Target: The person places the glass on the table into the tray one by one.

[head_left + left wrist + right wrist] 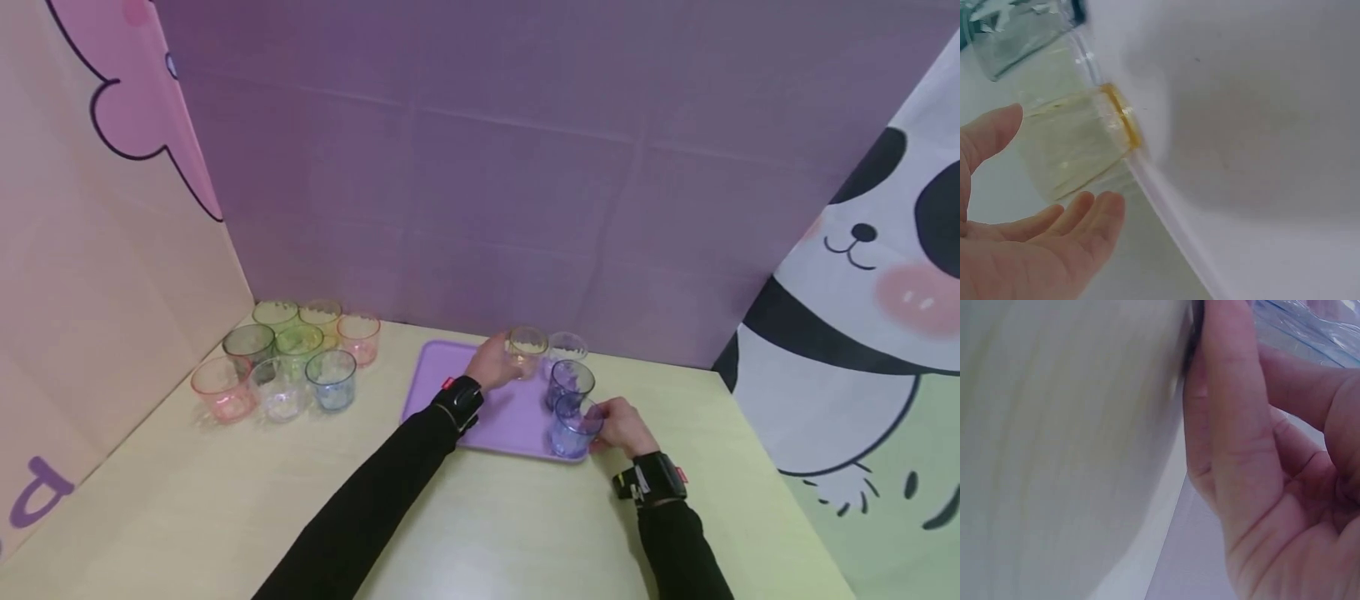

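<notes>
On the right of a purple tray [498,417] several tumblers stand in a column. My left hand [493,362] is at a pale amber glass [527,354] at the back of the tray; the left wrist view shows my fingers [1107,215] spread beside this glass [1082,144], with a gap. My right hand [621,425] holds the right side of a blue glass [573,433] at the tray's front right corner. Behind it stand a dark bluish glass [570,383] and a clear one [566,350]. In the right wrist view, the right fingertips are cut off.
At the left of the table [225,517] stands a group of coloured tumblers, among them a pink one [225,392], a clear one [279,392] and a blue one [332,383]. A purple backdrop [487,167] rises behind, with printed panels at both sides.
</notes>
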The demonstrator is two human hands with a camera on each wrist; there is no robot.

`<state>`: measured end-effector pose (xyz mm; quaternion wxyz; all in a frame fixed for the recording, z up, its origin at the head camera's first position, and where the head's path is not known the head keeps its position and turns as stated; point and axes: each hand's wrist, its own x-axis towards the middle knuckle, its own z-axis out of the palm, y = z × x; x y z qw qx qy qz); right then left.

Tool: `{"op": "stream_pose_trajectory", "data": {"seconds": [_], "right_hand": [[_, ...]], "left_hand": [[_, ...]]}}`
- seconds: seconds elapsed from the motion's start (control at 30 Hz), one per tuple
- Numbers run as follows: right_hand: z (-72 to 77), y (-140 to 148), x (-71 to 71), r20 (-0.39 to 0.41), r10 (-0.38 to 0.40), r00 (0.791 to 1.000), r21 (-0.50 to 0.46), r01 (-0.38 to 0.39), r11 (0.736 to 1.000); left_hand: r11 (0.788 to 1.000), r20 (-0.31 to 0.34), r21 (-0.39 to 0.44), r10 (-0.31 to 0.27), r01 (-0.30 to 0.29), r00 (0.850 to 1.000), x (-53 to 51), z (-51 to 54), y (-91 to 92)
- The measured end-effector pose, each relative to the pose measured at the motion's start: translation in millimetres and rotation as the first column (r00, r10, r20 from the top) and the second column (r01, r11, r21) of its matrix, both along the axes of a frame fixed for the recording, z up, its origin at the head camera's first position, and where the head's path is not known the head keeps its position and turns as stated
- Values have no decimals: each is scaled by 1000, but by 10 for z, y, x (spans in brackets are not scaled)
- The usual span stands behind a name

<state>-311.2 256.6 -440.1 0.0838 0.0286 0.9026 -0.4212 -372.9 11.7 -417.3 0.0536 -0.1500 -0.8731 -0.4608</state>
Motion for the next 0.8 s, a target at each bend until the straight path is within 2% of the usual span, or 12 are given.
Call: {"op": "stream_pose_trajectory", "data": {"seconds": [0.2, 0.33, 0.47, 0.67, 0.8], "right_hand": [[26, -12, 22, -7, 4, 1000, -2, -4, 1000], [39, -17, 26, 0, 1, 1000, -1, -1, 1000], [32, -12, 15, 11, -3, 1000, -8, 3, 1000], [21, -9, 12, 2, -2, 1000, -2, 2, 1000], [13, -34, 22, -5, -2, 1000, 4, 2, 1000]], "left_hand": [[998, -9, -53, -20, 19, 1000, 138, 77, -87], [986, -43, -163, -47, 40, 998, 242, 121, -204], [966, -38, -256, -55, 44, 998, 351, 156, -353], [960, -65, -272, -92, 71, 994, 470, 183, -536], [958, -100, -279, -92, 61, 991, 533, 174, -653]]}}
